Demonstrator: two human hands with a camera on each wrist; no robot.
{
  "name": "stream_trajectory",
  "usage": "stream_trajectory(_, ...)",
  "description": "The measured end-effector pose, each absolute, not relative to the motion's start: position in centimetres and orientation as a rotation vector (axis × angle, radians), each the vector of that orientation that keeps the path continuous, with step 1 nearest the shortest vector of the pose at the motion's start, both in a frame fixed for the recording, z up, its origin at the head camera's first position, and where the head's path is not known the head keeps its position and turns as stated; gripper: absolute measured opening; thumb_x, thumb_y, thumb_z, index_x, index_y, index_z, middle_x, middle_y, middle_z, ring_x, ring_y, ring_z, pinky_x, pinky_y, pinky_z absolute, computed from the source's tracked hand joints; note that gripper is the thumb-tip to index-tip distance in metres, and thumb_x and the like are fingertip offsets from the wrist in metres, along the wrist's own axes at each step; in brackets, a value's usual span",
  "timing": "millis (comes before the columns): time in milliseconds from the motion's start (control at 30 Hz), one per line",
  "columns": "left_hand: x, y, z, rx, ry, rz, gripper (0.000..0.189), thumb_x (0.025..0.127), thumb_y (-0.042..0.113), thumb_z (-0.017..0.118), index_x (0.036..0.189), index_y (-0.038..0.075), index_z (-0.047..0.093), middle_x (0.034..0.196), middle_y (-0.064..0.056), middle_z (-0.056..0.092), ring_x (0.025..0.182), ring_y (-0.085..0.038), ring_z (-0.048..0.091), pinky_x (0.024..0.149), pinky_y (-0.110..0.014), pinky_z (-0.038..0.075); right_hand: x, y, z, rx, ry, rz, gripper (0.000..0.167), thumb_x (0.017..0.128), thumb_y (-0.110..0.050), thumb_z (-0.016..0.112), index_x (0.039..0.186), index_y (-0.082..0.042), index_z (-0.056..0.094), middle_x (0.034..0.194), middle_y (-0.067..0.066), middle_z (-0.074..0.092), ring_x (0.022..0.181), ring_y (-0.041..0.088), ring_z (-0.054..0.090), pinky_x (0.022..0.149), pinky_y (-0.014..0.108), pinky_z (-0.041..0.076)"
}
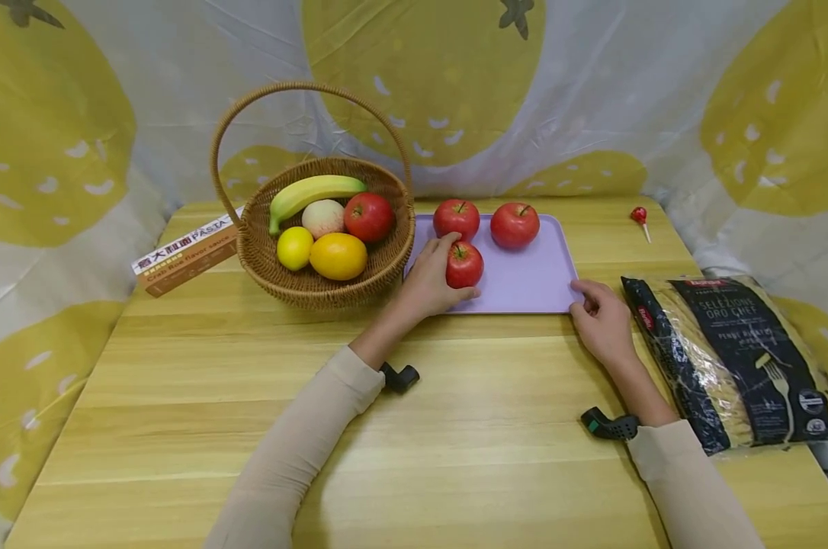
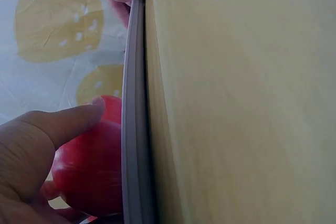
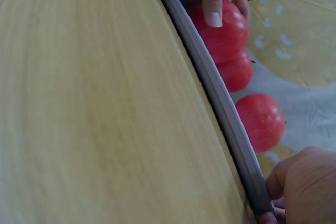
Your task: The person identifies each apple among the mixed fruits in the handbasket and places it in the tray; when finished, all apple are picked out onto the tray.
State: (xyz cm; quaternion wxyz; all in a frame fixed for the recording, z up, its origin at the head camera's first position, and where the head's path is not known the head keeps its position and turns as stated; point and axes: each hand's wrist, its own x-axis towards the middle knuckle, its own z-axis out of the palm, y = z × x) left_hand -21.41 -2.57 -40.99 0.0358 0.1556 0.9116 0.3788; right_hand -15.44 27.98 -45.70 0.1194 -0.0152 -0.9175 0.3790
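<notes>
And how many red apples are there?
4. One red apple in the basket; on the tray, a front apple gripped by the left hand, a rear apple behind it, and a rightmost apple. Some might be hidden.

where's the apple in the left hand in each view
Head: the held apple is just right of centre, in the left hand.
Left wrist: the held apple is lower left, partly covered by the thumb.
Right wrist: the held apple is upper right.
Shared landmark: the tray, its rim running beside the apple.
</notes>
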Motion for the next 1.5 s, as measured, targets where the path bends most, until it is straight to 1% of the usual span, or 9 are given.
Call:
stream_trajectory(200, -20.0, -2.4, -40.2, 0.584, 2.834, 1.025, 0.109, 0.080, 0.041, 0.088, 0.165, 0.027, 0.019, 0.163, -0.017, 0.028, 0.144, -0.036, 0.040, 0.117, -0.053, 0.042, -15.1, 28.4, -45.8, -0.051, -2.667, 1.089, 0.038, 0.095, -0.007, 0.060, 0.132, -0.002, 0.069, 0.102, 0.016, 0.064, 0.084, 0.011, 0.047, 0.072, 0.016, 0.036)
stream_trajectory(367, -18.5, -3.3, -38.9, 0.605, 2.836, 0.967, 0.105, 0.083, 0.042, 0.086, 0.164, 0.030, 0.021, 0.168, -0.016, 0.022, 0.150, -0.037, 0.035, 0.115, -0.059, 0.042, -14.9, 28.3, -45.7, -0.048, -2.674, 1.094, 0.038, 0.096, -0.009, 0.061, 0.132, -0.002, 0.069, 0.099, 0.014, 0.063, 0.082, 0.010, 0.047, 0.070, 0.014, 0.035)
stream_trajectory(567, -17.7, -5.5, -36.3, 0.864, 2.827, 1.113, 0.088, 0.086, 0.044, 0.083, 0.157, 0.017, 0.039, 0.158, -0.007, 0.046, 0.140, -0.026, 0.051, 0.117, -0.042, 0.044, -14.9, 28.2, -45.6, -0.059, -2.667, 1.100, 0.038, 0.096, -0.008, 0.060, 0.132, -0.002, 0.068, 0.101, 0.015, 0.064, 0.083, 0.011, 0.047, 0.070, 0.013, 0.035)
stream_trajectory(733, -17.2, -8.0, -34.2, 0.941, 2.722, 1.386, 0.069, 0.086, 0.037, 0.085, 0.144, 0.013, 0.056, 0.141, -0.001, 0.062, 0.117, -0.019, 0.068, 0.102, -0.031, 0.056, -15.0, 28.3, -45.9, -0.056, -2.682, 1.090, 0.038, 0.096, -0.009, 0.060, 0.133, -0.001, 0.068, 0.099, 0.014, 0.063, 0.081, 0.010, 0.047, 0.070, 0.017, 0.036)
stream_trajectory(833, -17.4, -9.5, -33.1, 0.931, 2.770, 1.410, 0.065, 0.086, 0.037, 0.085, 0.141, 0.014, 0.059, 0.135, 0.000, 0.066, 0.112, -0.015, 0.070, 0.100, -0.029, 0.057, -15.2, 28.3, -45.9, -0.049, -2.675, 1.081, 0.038, 0.096, -0.008, 0.060, 0.132, -0.001, 0.068, 0.099, 0.014, 0.063, 0.081, 0.012, 0.047, 0.071, 0.019, 0.036)
stream_trajectory(933, -18.0, -11.1, -32.2, 0.870, 2.840, 1.397, 0.065, 0.086, 0.037, 0.085, 0.141, 0.014, 0.059, 0.134, -0.002, 0.066, 0.112, -0.017, 0.069, 0.099, -0.033, 0.057, -15.3, 28.3, -45.8, -0.038, -2.667, 1.079, 0.038, 0.095, -0.008, 0.060, 0.132, -0.001, 0.069, 0.098, 0.015, 0.063, 0.082, 0.014, 0.048, 0.071, 0.017, 0.035)
stream_trajectory(1067, -19.4, -13.1, -31.4, 0.743, 2.918, 1.329, 0.067, 0.085, 0.042, 0.084, 0.142, 0.016, 0.058, 0.137, -0.004, 0.064, 0.114, -0.027, 0.069, 0.100, -0.043, 0.056, -15.3, 28.2, -45.6, -0.037, -2.669, 1.084, 0.038, 0.095, -0.007, 0.060, 0.131, -0.001, 0.069, 0.098, 0.016, 0.063, 0.082, 0.017, 0.048, 0.069, 0.015, 0.034)
stream_trajectory(1300, -22.2, -15.7, -30.9, 0.495, 2.965, 1.094, 0.086, 0.082, 0.054, 0.083, 0.151, 0.016, 0.049, 0.145, -0.011, 0.058, 0.128, -0.033, 0.059, 0.099, -0.050, 0.054, -15.4, 28.2, -45.8, -0.058, -2.677, 1.082, 0.038, 0.095, -0.008, 0.059, 0.132, -0.001, 0.069, 0.104, 0.015, 0.063, 0.084, 0.015, 0.048, 0.071, 0.017, 0.035)
stream_trajectory(1500, -23.9, -17.1, -30.6, 0.425, 2.932, 0.879, 0.097, 0.081, 0.057, 0.082, 0.157, 0.013, 0.040, 0.155, -0.017, 0.047, 0.135, -0.037, 0.052, 0.109, -0.057, 0.046, -15.4, 28.0, -45.8, -0.049, -2.673, 1.081, 0.038, 0.095, -0.007, 0.059, 0.132, -0.001, 0.069, 0.104, 0.016, 0.064, 0.085, 0.017, 0.048, 0.071, 0.017, 0.035)
